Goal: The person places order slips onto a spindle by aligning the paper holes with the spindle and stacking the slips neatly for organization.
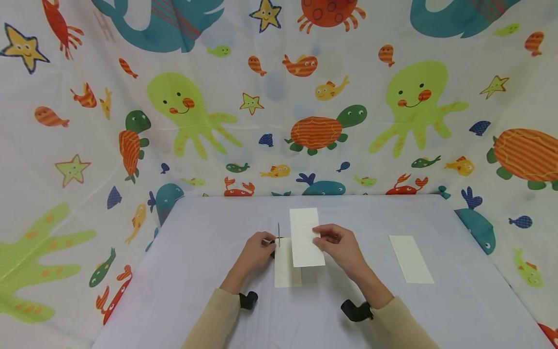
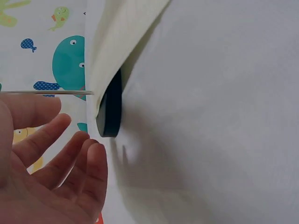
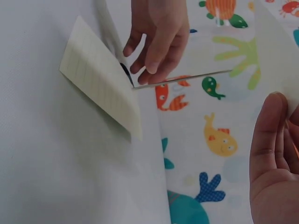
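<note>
My right hand [image 1: 342, 245] pinches the right edge of a cream lined paper sheet [image 1: 306, 232], held up over the middle of the table. Behind and below it, a second lined sheet [image 1: 286, 271] is pierced by the thin metal rod of a paper spike [image 1: 279, 230]. The spike's round dark base [image 2: 111, 109] shows under that sheet's edge in the left wrist view. Beside the rod is my left hand [image 1: 258, 251], its fingers loosely bent and apart from the base. In the right wrist view, the left fingertips [image 3: 153, 67] are right by the rod's foot.
Another cream lined sheet [image 1: 411, 259] lies flat on the white-covered table [image 1: 209, 218] at the right. A curtain [image 1: 270, 145] printed with sea animals hangs behind and along the sides. Black wrist cameras [image 1: 356, 310] sit on both wrists.
</note>
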{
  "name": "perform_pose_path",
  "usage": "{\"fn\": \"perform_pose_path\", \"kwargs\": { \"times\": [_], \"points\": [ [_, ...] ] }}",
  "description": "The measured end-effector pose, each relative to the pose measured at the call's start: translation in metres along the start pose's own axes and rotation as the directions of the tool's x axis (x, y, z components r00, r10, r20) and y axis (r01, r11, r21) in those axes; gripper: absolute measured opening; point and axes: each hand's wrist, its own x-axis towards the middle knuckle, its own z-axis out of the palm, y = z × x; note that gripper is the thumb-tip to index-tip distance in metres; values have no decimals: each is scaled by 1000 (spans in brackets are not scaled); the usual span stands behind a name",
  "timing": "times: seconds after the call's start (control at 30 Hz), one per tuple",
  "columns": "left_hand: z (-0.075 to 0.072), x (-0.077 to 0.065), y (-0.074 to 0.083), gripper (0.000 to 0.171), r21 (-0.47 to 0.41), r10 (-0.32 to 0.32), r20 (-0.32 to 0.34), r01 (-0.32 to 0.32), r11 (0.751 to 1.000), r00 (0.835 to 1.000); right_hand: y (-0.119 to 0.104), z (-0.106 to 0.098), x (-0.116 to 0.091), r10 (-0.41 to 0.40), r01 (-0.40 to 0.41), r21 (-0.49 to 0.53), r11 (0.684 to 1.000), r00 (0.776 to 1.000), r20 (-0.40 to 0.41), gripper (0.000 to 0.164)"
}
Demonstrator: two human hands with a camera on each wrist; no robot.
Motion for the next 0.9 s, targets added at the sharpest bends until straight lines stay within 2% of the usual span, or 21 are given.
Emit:
{"fn": "perform_pose_path", "kwargs": {
  "times": [0.3,0.57,0.7,0.9],
  "points": [
    [-10,-2,12,18,-66,60,-120,-68,995,991,-1,9,3,-7,8,7,1000,1000,-13,25],
    [-18,-2,26,23,-152,51,-176,-79,985,983,0,18,3,-22,22,42,999,1000,0,24],
    [-21,0,32,25,-226,63,-179,-103,969,982,1,22,5,-25,25,53,998,1000,-1,24],
    [-25,5,39,31,-362,101,-182,-162,918,978,3,29,8,-6,6,41,999,1000,3,25]
  ]
}}
